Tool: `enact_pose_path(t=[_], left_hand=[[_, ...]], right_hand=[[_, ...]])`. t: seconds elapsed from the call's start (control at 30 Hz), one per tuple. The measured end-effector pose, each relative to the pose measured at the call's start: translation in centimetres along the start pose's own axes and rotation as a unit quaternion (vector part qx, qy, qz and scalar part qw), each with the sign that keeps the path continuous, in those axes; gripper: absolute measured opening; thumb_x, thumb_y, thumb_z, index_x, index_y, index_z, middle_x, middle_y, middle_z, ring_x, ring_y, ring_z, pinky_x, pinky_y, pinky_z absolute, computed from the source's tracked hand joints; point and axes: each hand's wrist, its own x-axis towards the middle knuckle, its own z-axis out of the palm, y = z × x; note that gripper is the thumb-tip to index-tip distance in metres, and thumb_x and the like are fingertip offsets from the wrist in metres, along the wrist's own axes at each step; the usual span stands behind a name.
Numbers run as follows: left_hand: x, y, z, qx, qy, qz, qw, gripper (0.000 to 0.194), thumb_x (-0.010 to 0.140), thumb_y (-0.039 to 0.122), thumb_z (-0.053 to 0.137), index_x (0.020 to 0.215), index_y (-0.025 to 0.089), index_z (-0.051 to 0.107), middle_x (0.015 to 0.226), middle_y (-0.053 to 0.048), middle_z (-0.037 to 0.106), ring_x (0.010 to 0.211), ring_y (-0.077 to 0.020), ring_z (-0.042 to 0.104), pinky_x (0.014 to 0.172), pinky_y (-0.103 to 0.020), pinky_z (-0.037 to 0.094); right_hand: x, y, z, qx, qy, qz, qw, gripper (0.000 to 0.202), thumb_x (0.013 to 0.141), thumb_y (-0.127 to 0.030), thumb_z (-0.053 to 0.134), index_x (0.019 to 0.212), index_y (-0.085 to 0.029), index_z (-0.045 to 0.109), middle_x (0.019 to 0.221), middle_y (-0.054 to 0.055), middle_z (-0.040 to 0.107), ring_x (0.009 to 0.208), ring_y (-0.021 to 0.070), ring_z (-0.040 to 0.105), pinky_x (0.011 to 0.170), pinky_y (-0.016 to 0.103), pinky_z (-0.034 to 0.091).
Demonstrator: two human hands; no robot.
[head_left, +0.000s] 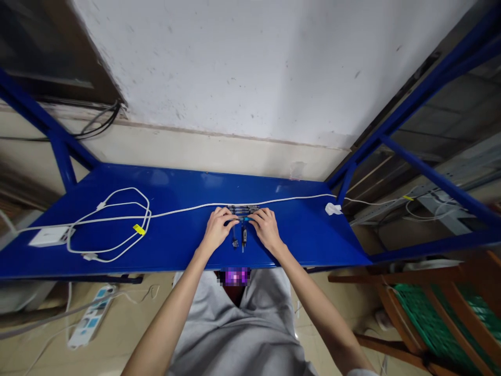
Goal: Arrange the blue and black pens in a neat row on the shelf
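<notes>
My left hand [217,227] and my right hand [266,227] meet over the blue shelf top near its front edge. Both are closed in a pinch, one at each end of a slim pen [245,219] that shows some blue. Just beyond the fingertips, several dark pens [241,210] lie side by side, partly covered by my fingers. Between my wrists and the held pen lie a short dark pen part [245,236] with a pale tip and a small clear-and-dark piece [235,243], too small to name surely.
A white cable [183,210] crosses the blue shelf [313,235], looping at left beside a white charger box [49,236]. Crumpled white paper [333,209] lies at right. Blue frame posts flank both sides. A power strip [92,317] is on the floor; a wooden chair [407,318] stands right.
</notes>
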Motion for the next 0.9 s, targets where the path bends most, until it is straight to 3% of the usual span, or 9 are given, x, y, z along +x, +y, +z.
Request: enact_pose_path(t=[0.4, 0.63, 0.9], left_hand=[[-0.11, 0.46, -0.24, 0.008, 0.016, -0.012, 1.000, 0.004, 0.095, 0.025, 0.069, 0.098, 0.023, 0.072, 0.103, -0.003, 0.074, 0.109, -0.0258, 0.060, 0.093, -0.040, 0.044], [-0.12, 0.26, -0.14, 0.018, 0.020, -0.014, 1.000, 0.009, 0.097, 0.025, 0.066, 0.100, 0.024, 0.074, 0.103, -0.005, 0.069, 0.108, -0.0256, 0.059, 0.093, -0.040, 0.045], [-0.17, 0.97, -0.53, 0.011, 0.003, -0.006, 1.000, 0.017, 0.101, 0.026, 0.056, 0.110, 0.022, 0.070, 0.111, -0.007, 0.068, 0.110, -0.0257, 0.059, 0.096, -0.040, 0.046]], right_hand=[[-0.45, -0.33, 0.33, -0.040, 0.016, 0.029, 0.999, 0.016, 0.103, -0.025, 0.061, 0.112, -0.020, 0.073, 0.108, 0.008, 0.073, 0.113, 0.0273, 0.055, 0.098, 0.040, 0.041], [-0.49, -0.32, 0.38, -0.059, 0.025, 0.068, 0.996, 0.014, 0.100, -0.032, 0.066, 0.105, -0.021, 0.073, 0.107, 0.008, 0.071, 0.107, 0.0273, 0.055, 0.092, 0.040, 0.042], [-0.60, -0.78, 0.13, -0.070, 0.023, 0.095, 0.993, 0.014, 0.101, -0.029, 0.060, 0.108, -0.020, 0.068, 0.109, 0.011, 0.069, 0.108, 0.0297, 0.054, 0.093, 0.042, 0.042]])
